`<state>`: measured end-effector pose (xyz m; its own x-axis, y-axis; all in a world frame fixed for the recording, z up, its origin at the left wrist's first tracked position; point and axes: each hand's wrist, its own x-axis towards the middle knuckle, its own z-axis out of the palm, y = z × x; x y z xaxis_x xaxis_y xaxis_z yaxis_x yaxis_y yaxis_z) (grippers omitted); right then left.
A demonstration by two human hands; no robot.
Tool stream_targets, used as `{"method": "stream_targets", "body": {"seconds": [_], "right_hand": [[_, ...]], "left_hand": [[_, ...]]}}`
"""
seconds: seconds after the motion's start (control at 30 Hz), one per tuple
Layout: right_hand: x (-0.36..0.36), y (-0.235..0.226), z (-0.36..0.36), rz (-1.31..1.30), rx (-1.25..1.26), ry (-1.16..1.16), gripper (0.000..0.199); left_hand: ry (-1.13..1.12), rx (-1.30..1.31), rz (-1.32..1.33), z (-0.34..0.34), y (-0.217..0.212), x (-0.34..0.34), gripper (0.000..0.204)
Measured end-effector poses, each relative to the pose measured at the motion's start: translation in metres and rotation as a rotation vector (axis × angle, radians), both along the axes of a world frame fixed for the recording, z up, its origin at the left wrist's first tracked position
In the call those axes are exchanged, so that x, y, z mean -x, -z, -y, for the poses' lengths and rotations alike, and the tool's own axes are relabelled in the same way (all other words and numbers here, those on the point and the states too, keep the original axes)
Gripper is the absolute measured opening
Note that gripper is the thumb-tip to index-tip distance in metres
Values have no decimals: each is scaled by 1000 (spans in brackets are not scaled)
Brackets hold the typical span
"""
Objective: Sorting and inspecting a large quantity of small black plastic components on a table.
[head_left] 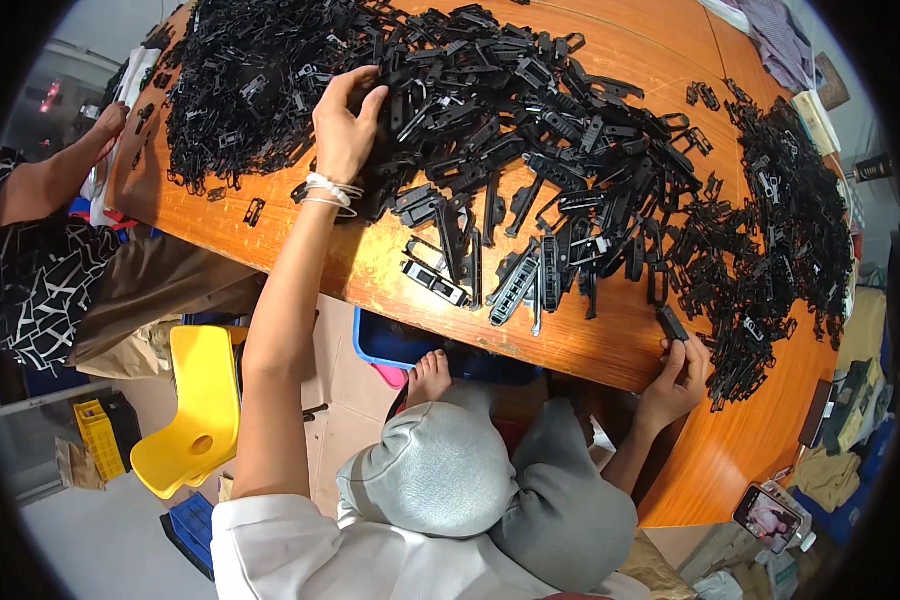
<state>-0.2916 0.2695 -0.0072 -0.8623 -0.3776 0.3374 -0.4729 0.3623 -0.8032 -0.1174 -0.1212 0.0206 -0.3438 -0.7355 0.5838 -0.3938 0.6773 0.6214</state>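
Observation:
My left hand (346,128), a pale bracelet on its wrist, reaches to the near-left side of a heap of black elongated plastic and metal parts (560,125). Its thumb and forefinger are apart at the heap's edge, with nothing visible between them. By the table's near edge on the right, the fingers of my right hand (678,382) pinch a small black oblong part (672,323). Between my hands, several longer parts lie loose, among them a ribbed black piece (515,290) and a frame with a silvery middle (435,282).
The wooden table (610,350) also bears a dense pile of small black parts (235,100) at the left and another (770,250) at the right. Another person's arm (55,185) rests at the left edge. A yellow chair (205,400) and blue bin (370,340) stand below.

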Motion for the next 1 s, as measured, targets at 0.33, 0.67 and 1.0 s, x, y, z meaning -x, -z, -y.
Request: {"method": "stream_targets", "body": {"seconds": [0.33,0.67,1.0], "right_hand": [[0,2,-1,-4,-13,26,13],[-1,3,4,31,75,9,12],[0,3,0,18,88,10,11]], "left_hand": [[357,-47,223,-70,-33,3,19],[434,161,338,-36,-11,26,19],[505,32,214,-103,-38,34,10]]}}
